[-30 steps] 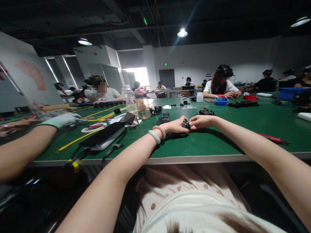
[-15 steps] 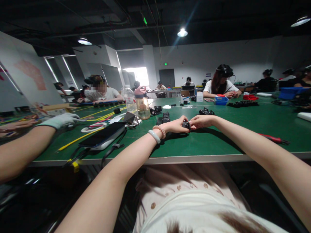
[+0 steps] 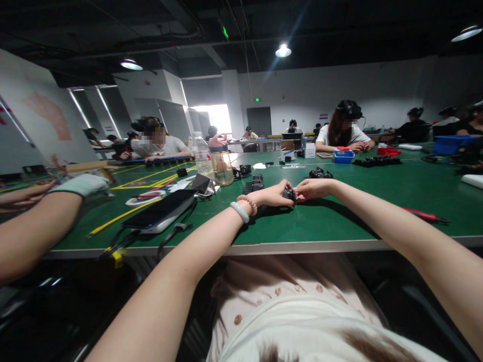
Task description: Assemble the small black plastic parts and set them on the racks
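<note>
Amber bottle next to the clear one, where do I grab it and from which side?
Probably around the upper body of the amber bottle, coming in from the right. It stands upright, and its rounded wall suits a wrap-around grip. The clear bottle crowds its left, and the black parts low on its right suggest staying high.

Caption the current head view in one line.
Left hand holding a small black part, right hand touching it, at a green table with other black parts.
</note>
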`<state>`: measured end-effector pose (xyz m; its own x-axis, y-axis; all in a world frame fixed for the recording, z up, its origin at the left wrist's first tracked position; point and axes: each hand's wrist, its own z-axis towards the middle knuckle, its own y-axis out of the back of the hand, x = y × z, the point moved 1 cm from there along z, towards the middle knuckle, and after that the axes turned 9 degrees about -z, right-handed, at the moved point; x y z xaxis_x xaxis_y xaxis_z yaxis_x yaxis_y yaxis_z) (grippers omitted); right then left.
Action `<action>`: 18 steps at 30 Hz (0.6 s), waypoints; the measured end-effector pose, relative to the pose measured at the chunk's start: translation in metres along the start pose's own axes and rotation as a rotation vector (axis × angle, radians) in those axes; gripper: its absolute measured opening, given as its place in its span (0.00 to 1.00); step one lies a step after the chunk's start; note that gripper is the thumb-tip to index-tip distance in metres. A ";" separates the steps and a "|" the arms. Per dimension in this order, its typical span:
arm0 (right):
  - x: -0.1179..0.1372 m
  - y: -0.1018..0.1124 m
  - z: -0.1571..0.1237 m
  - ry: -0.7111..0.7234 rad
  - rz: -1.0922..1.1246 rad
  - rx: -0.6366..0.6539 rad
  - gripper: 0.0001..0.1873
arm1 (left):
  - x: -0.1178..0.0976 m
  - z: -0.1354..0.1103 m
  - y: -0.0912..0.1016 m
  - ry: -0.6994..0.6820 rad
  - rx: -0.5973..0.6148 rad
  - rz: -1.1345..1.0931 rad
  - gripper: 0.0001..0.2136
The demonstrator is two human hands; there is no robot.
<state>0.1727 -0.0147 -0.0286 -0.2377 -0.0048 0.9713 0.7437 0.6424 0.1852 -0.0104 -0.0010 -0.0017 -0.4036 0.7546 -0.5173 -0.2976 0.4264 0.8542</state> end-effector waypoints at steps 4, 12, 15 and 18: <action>-0.001 0.000 0.001 0.014 0.008 -0.010 0.13 | -0.001 0.000 0.000 0.010 0.004 -0.012 0.27; 0.001 -0.002 -0.001 0.062 0.039 -0.042 0.12 | 0.002 0.001 0.000 -0.003 -0.013 -0.004 0.28; 0.002 -0.003 -0.001 0.071 0.034 -0.029 0.12 | 0.003 0.002 0.000 0.000 -0.007 -0.007 0.28; 0.002 -0.004 -0.001 0.068 0.023 -0.037 0.13 | 0.003 0.002 0.000 0.007 -0.011 -0.003 0.28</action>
<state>0.1700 -0.0184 -0.0270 -0.1784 -0.0437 0.9830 0.7710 0.6144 0.1672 -0.0103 0.0022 -0.0035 -0.4084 0.7498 -0.5205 -0.3086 0.4232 0.8518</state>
